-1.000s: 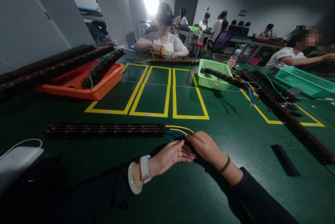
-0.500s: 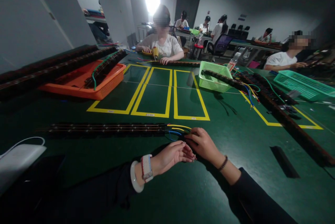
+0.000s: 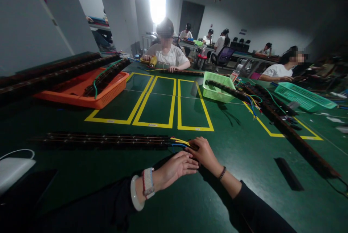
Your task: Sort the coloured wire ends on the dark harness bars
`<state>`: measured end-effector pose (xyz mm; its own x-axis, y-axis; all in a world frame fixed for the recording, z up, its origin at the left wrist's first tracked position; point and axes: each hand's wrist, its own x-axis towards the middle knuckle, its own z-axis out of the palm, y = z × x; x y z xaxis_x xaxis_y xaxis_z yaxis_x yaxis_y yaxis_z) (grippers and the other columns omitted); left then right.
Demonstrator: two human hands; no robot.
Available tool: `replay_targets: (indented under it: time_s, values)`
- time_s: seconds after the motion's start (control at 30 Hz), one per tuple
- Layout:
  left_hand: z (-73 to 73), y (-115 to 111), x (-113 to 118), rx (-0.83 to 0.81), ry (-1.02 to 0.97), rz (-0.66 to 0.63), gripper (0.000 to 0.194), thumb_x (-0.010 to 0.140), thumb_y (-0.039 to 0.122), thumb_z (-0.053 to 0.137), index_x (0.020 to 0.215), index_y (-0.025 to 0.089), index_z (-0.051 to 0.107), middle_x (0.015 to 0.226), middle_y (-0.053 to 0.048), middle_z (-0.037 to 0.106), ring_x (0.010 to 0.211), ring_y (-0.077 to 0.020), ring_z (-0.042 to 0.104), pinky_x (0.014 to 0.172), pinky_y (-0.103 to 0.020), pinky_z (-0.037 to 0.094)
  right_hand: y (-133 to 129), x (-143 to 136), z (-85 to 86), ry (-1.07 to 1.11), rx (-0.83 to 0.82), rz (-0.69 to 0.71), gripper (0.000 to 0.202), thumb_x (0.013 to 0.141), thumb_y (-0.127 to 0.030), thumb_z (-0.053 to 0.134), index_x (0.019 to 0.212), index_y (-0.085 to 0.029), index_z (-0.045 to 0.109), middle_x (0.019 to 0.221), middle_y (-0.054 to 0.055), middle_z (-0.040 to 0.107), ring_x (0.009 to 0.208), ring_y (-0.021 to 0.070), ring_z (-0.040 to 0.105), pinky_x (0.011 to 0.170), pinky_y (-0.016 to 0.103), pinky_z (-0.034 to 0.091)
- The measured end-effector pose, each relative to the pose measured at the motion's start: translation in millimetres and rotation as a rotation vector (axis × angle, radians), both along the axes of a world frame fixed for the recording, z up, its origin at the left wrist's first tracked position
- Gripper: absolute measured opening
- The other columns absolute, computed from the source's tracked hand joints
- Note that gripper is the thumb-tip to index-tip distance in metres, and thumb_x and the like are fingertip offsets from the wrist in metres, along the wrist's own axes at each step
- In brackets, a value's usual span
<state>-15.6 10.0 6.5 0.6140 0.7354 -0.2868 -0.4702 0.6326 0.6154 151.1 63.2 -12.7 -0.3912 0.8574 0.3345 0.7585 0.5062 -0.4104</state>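
Observation:
A long dark strip (image 3: 108, 141) with thin copper-coloured lines lies crosswise in front of me. Yellow wires (image 3: 179, 141) and a blue wire (image 3: 176, 145) come out of its right end. At their far ends my right hand (image 3: 207, 156) is closed around the wires, palm down; its fingertips are partly hidden. Just below and left of it is my left hand (image 3: 178, 169), its fingers stretched out towards the right hand. Nothing shows in the left hand.
An orange basket (image 3: 114, 91) with dark strips stands at left, a light green basket (image 3: 217, 93) and a teal basket (image 3: 304, 98) at right. A loose black piece (image 3: 288, 174) lies near right. Across the table a person (image 3: 170, 53) holds a yellow tool.
The whole view has shifted, so the scene sits lower and farther left. My left hand has straightened its fingers a little. My right hand stays at the wire ends.

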Motion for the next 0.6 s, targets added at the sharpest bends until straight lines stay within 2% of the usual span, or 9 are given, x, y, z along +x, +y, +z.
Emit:
replay_targets:
  time_s: [0.17, 0.27, 0.4, 0.6]
  values:
    - [-1.1, 1, 2, -0.064, 0.012, 0.023, 0.008, 0.086, 0.025, 0.048, 0.086, 0.017, 0.047, 0.084, -0.007, 0.063, 0.091, -0.0212, 0.062, 0.092, -0.044, 0.042, -7, -2, 2.5, 0.142, -0.015, 0.034, 0.009, 0.078, -0.023, 0.067, 0.075, -0.017, 0.06, 0.071, 0.001, 0.057, 0.067, 0.0145, 0.052, 0.058, 0.024, 0.038]
    - [-1.3, 2, 3, -0.073, -0.006, 0.036, 0.011, 0.086, 0.028, 0.05, 0.087, 0.017, 0.047, 0.093, -0.008, 0.062, 0.093, -0.0213, 0.061, 0.091, -0.044, 0.042, -12, -2, 5.7, 0.118, 0.071, 0.042, 0.009, 0.081, -0.019, 0.062, 0.073, -0.017, 0.059, 0.07, 0.001, 0.056, 0.067, 0.0144, 0.051, 0.06, 0.025, 0.037]
    - [-0.3, 2, 3, -0.065, -0.045, 0.03, 0.02, 0.085, 0.031, 0.053, 0.101, 0.02, 0.05, 0.111, -0.009, 0.06, 0.101, -0.0224, 0.059, 0.092, -0.04, 0.04, -18, -1, 7.8, -0.024, 0.198, 0.081, 0.007, 0.084, -0.021, 0.06, 0.077, -0.018, 0.06, 0.071, 0.002, 0.056, 0.069, 0.0153, 0.05, 0.064, 0.028, 0.035]
    - [0.0, 1, 3, -0.082, -0.075, 0.041, 0.027, 0.088, 0.036, 0.049, 0.107, 0.017, 0.049, 0.118, -0.012, 0.057, 0.11, -0.0211, 0.055, 0.096, -0.037, 0.037, -25, -3, 7.5, -0.001, 0.077, 0.141, 0.003, 0.085, -0.019, 0.056, 0.082, -0.018, 0.056, 0.076, 0.002, 0.056, 0.072, 0.0149, 0.05, 0.065, 0.027, 0.037]
